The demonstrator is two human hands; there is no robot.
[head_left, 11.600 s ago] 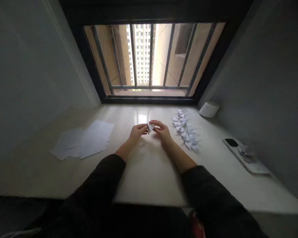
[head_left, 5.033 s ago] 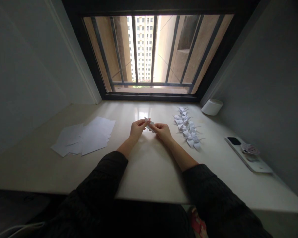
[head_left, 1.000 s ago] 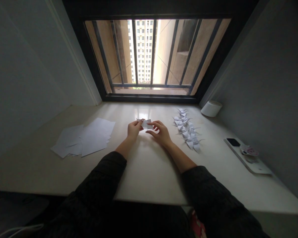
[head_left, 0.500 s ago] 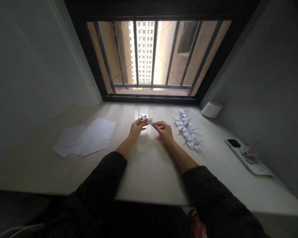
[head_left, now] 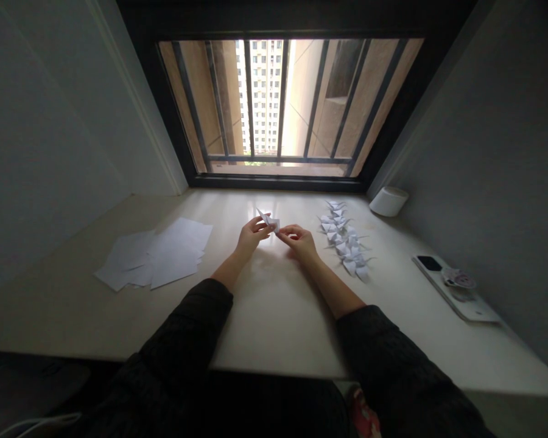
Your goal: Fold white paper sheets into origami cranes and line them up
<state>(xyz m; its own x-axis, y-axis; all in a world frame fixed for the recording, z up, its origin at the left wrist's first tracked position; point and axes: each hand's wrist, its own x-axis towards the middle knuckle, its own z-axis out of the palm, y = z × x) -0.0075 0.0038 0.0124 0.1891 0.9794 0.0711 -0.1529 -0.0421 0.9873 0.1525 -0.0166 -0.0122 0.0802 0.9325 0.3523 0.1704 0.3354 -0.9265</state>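
Folded paper is being held over table between far and front edges; left grip is pinching it, nearly closed; right grip is pinching its right end, likewise.

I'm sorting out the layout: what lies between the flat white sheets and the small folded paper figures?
The head view shows the left hand and the right hand there, together holding a folded white paper piece.
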